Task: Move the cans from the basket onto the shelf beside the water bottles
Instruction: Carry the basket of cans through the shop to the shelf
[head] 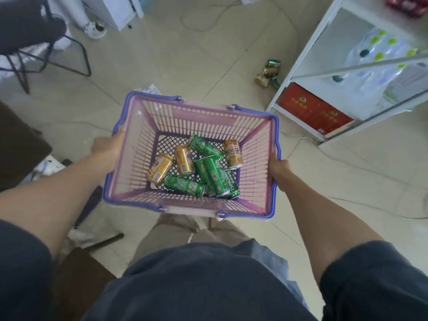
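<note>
Basket carried in both hands, cans not yet unloaded.

Head view: left hand (107, 148) is clamped on the left rim of the basket (139, 126), right hand (279, 169) clamped on the right rim; basket held level above the floor (208, 54). Cans (196, 167) lie loose on its bottom, green and gold, tumbled against each other. Shelf (301, 61) stands far right, bottles (379, 56) on its middle tier with bare space to their left. Likely best: step to the shelf, keep the basket flat so the cans don't roll, set it down or shift it to one hand, then lift cans out singly and stand them upright beside the bottles.
</note>
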